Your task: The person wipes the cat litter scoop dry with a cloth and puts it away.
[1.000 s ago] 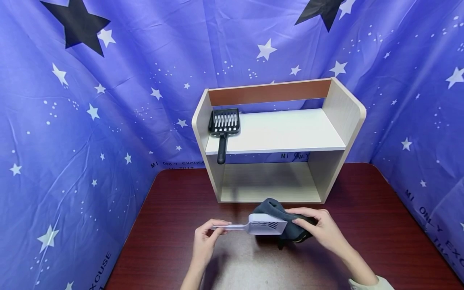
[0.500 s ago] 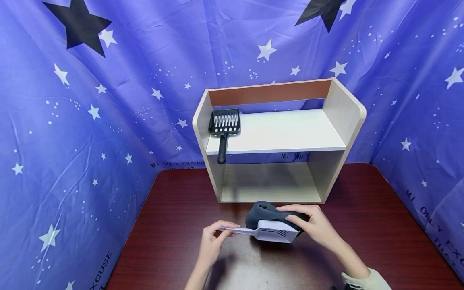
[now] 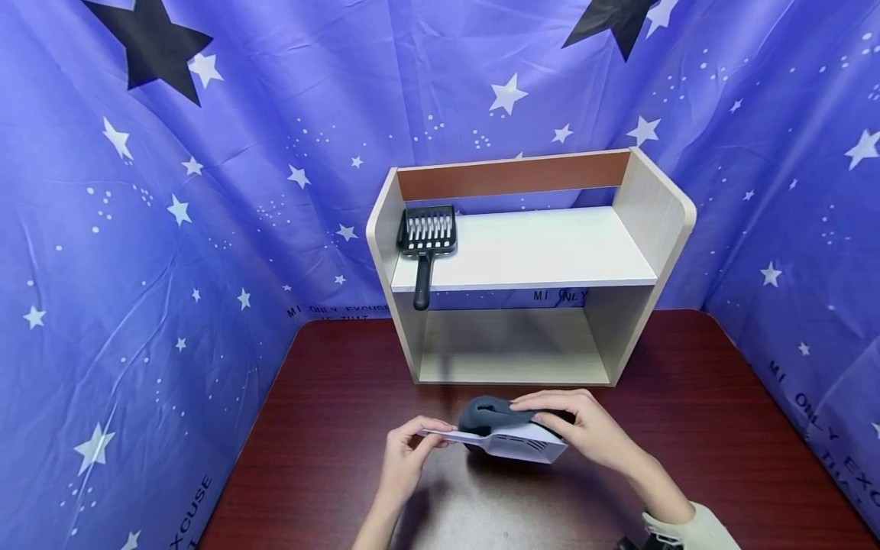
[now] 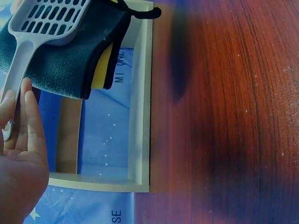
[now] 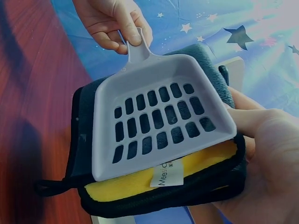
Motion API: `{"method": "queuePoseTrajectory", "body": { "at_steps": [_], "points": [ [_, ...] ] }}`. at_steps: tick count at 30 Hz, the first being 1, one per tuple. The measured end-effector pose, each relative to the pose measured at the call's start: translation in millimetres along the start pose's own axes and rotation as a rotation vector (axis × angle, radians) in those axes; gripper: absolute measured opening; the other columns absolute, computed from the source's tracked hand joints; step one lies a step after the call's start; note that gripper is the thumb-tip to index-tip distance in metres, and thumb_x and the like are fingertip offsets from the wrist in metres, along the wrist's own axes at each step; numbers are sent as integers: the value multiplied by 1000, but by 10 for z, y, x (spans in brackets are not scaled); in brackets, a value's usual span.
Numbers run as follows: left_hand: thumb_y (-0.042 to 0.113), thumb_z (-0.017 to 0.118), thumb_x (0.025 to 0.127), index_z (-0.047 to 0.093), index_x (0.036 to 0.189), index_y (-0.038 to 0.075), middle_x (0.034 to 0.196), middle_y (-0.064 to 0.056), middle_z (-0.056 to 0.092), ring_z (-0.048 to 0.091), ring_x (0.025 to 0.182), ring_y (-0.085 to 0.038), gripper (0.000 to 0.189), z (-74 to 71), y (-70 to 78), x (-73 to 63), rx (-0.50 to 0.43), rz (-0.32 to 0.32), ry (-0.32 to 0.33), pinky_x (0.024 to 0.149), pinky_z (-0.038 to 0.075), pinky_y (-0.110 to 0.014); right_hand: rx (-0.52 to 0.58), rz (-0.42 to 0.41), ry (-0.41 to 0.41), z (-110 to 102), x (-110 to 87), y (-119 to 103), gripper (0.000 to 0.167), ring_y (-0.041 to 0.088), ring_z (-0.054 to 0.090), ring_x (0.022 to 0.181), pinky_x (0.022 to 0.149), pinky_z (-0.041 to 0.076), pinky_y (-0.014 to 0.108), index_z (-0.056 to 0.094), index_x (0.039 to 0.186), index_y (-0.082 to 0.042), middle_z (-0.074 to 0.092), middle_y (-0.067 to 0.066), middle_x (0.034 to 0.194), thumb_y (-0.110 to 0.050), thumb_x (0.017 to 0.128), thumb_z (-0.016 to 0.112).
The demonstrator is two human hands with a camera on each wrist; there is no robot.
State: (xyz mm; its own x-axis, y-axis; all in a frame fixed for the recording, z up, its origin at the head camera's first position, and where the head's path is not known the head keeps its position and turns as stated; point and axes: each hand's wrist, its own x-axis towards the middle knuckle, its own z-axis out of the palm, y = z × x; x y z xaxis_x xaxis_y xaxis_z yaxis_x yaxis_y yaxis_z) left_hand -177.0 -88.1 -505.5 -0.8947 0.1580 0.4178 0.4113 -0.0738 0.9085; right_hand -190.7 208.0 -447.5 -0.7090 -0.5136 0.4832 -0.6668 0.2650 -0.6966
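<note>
My left hand (image 3: pixel 407 458) pinches the handle of a pale grey slotted litter scoop (image 5: pixel 154 116) between thumb and fingers. In my right hand (image 3: pixel 584 424) is a folded microfiber cloth (image 4: pixel 65 60), dark grey-teal with black edging, a yellow inner side and a hanging loop. Thumb and fingers grip its right side. The cloth lies against the scoop's slotted head, behind it in the right wrist view, where a white label shows on the yellow. Both things are held above the table, in front of the shelf.
A two-level wooden shelf (image 3: pixel 522 248) stands at the back of the dark red table (image 3: pixel 330 428). On its upper board, at the left, lies a black litter scoop (image 3: pixel 426 237) with its handle jutting past the front edge. A blue star-patterned curtain (image 3: pixel 275 153) surrounds the table.
My right hand has moved left and slightly toward me with the cloth, along the scoop's head. My left hand has shifted a little right, and the grey scoop has tilted.
</note>
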Motion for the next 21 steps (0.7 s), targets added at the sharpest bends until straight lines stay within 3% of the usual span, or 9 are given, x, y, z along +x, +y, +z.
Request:
{"method": "queuePoseTrajectory", "body": {
  "at_steps": [10, 17, 21],
  "points": [
    [-8, 63, 90, 67, 93, -15, 90, -35, 68, 71, 82, -2, 9, 25, -27, -22, 4, 16, 68, 69, 62, -25, -42, -43, -20, -13, -8, -7, 37, 7, 65, 117, 98, 47, 10, 74, 116, -19, 73, 3, 120, 6, 91, 63],
    [-7, 64, 89, 68, 91, -13, 89, -27, 72, 71, 79, -3, 8, 14, -54, -25, 0, 25, 98, 68, 62, -24, -49, -1, -21, -28, -26, -28, 39, 6, 64, 119, 98, 47, 10, 75, 113, -24, 72, 1, 121, 6, 90, 64],
    [-7, 64, 89, 68, 91, -13, 88, -26, 73, 70, 78, -3, 8, 2, -64, -23, 6, 46, 108, 67, 62, -24, -66, -43, -14, -33, -38, -11, 40, 8, 65, 116, 96, 47, 9, 76, 113, -21, 73, 4, 119, 9, 89, 64]
  ]
}}
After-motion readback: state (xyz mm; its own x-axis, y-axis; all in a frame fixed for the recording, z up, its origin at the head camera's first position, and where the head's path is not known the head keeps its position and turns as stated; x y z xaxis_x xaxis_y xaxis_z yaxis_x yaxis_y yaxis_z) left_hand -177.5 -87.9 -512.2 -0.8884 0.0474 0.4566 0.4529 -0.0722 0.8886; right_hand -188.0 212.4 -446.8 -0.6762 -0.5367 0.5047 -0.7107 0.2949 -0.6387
